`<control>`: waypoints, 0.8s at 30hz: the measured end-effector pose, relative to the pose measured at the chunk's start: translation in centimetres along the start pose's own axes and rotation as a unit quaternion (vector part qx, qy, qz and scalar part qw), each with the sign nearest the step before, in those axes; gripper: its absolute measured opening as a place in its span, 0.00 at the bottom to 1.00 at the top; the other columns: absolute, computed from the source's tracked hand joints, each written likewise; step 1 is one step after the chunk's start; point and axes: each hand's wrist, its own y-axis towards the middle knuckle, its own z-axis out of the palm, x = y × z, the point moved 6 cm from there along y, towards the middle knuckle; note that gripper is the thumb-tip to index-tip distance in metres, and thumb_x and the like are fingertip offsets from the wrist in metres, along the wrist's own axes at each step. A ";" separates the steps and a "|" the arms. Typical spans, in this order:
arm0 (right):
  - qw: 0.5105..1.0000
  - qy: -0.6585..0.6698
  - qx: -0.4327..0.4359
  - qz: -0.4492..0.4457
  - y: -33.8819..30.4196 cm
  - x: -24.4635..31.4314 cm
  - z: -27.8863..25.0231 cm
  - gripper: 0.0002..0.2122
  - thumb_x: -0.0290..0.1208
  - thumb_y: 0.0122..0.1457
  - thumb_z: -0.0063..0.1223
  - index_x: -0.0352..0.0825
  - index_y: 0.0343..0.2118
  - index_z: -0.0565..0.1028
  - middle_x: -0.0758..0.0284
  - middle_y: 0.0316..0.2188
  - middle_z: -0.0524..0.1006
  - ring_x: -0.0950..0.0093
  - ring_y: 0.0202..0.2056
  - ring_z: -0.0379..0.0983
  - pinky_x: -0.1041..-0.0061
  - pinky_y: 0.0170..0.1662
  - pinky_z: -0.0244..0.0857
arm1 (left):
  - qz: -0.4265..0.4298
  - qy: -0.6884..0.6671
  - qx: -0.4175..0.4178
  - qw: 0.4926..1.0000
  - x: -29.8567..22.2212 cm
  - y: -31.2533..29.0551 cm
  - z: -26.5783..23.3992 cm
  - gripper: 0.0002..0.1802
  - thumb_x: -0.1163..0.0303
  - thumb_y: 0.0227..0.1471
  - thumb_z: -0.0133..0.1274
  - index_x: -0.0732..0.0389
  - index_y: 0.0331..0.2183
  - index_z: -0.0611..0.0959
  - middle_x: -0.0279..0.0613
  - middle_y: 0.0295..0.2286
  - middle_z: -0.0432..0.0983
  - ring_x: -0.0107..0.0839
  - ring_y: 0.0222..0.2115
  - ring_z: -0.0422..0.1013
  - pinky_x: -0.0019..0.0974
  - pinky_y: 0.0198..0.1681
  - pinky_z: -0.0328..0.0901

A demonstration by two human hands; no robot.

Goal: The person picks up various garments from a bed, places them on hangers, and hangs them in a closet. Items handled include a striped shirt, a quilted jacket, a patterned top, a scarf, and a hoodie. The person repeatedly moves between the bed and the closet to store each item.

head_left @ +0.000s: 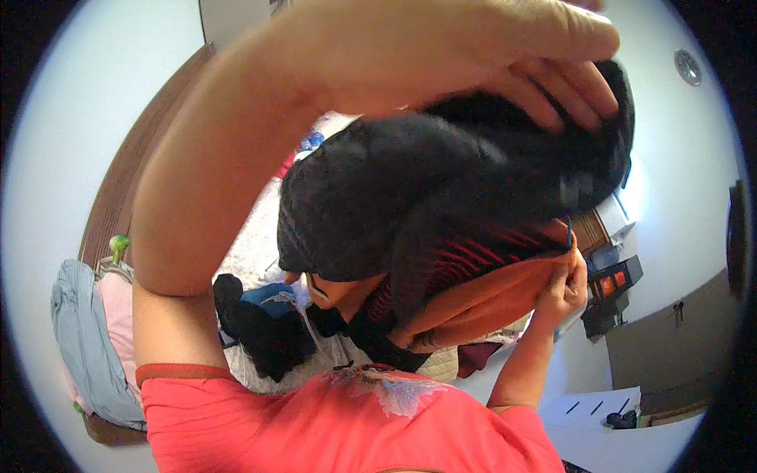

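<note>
Black garment (371, 189) slants up-right, upper end under the left hand (544, 39); cannot tell if it grips. Right hand (566, 285), lower, pinches orange cloth's (481, 298) right edge.

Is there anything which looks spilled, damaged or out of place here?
Nothing clearly stands out: the black cloth is merely rumpled by the left hand, and the right hand holds orange cloth.
</note>
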 end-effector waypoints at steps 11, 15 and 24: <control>0.999 -0.008 0.016 0.036 -2.4 -1.2 -0.3 0.09 0.20 0.53 0.48 0.27 0.38 0.74 0.68 0.31 0.75 0.81 0.31 0.69 0.83 0.36 0.63 | -0.066 0.265 -0.182 0.945 16.8 -12.6 0.0 0.36 0.68 0.38 0.60 0.62 0.51 0.67 0.44 0.47 0.66 0.38 0.49 0.61 0.37 0.54 0.53; 0.998 -0.004 0.024 0.051 -2.5 -1.5 -0.3 0.09 0.20 0.53 0.49 0.27 0.37 0.74 0.68 0.31 0.75 0.81 0.32 0.69 0.83 0.37 0.63 | -0.058 0.374 -0.235 0.895 16.6 -16.5 0.2 0.42 0.56 0.36 0.62 0.62 0.51 0.66 0.48 0.48 0.64 0.41 0.51 0.60 0.40 0.54 0.53; 0.999 -0.009 0.035 0.040 -2.2 -0.8 -0.2 0.09 0.21 0.53 0.48 0.27 0.38 0.74 0.67 0.32 0.75 0.79 0.34 0.69 0.81 0.39 0.62 | -0.229 -0.160 -0.343 0.897 21.5 -20.2 7.7 0.25 0.63 0.48 0.56 0.64 0.46 0.71 0.36 0.39 0.71 0.26 0.40 0.65 0.32 0.45 0.61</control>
